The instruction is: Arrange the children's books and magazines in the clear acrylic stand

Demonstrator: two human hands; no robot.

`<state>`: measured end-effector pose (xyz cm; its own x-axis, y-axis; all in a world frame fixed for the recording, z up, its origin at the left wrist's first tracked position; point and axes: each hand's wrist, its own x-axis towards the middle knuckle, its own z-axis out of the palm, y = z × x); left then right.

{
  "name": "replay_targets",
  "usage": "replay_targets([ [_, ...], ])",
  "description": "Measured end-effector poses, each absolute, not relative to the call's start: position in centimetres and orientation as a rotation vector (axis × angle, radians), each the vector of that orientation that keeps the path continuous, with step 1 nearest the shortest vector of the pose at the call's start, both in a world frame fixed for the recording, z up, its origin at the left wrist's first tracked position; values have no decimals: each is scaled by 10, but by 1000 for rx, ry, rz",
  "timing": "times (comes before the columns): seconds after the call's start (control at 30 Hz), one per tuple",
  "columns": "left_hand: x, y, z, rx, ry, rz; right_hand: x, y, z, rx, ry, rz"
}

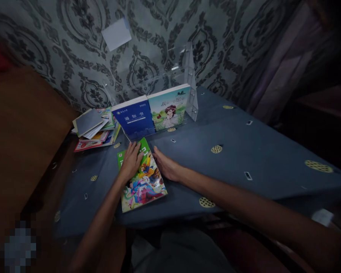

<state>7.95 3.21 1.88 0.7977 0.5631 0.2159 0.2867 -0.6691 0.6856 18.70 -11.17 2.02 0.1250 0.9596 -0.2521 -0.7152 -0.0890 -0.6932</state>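
Observation:
A green picture book (143,185) with colourful cartoon figures on its cover lies flat near the table's front edge. On its upper left part rests my left hand (132,161), palm down with the fingers spread. My right hand (167,165) stands on its side along the book's right edge, fingers stretched out; whether it touches the edge I cannot tell. Just behind, a blue book (135,119) and a book with a cartoon girl on its cover (170,108) lean side by side in a clear plastic rack (191,81).
A loose pile of books and papers (95,131) sits left of the rack. Dark blue cloth with yellow patterned spots covers the table (230,163). Patterned wallpaper rises behind, with a white card (116,35) on it. A brown panel (19,132) stands at the left.

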Motion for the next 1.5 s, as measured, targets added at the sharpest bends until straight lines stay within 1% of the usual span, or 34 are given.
replay_targets([
  [0.13,80,-1,30,2460,442,413,191,-112,22,-775,-341,1508],
  [0.33,43,-46,41,2573,262,202,192,-110,15,-773,-332,1502],
  [0.4,30,-45,37,2559,318,241,190,-109,10,-792,-354,1456],
  [0.43,24,-41,33,2530,397,316,189,-108,8,-804,-365,1424],
  [0.57,7,-13,15,2152,855,771,185,-108,0,-814,-368,1344],
  [0.63,2,-2,12,1851,1005,905,184,-109,0,-778,-385,1328],
  [0.7,0,3,16,1550,1057,911,184,-111,4,-734,-426,1308],
  [0.8,2,1,29,1173,988,770,185,-115,17,-688,-515,1268],
  [0.9,12,-5,43,1023,906,782,189,-123,32,-688,-625,1216],
  [1.0,27,-13,52,1017,922,891,201,-135,42,-721,-762,1168],
  [1.07,34,-17,53,1018,940,897,213,-145,44,-776,-875,1155],
  [1.2,43,-17,54,1109,850,792,246,-168,43,-958,-1105,1136],
  [1.3,52,-12,68,1232,682,664,270,-185,50,-1126,-1178,1067],
  [1.37,65,-11,86,1391,524,635,286,-194,61,-1189,-1203,955],
  [1.5,103,-14,136,1768,272,741,322,-204,95,-1236,-1207,580],
])
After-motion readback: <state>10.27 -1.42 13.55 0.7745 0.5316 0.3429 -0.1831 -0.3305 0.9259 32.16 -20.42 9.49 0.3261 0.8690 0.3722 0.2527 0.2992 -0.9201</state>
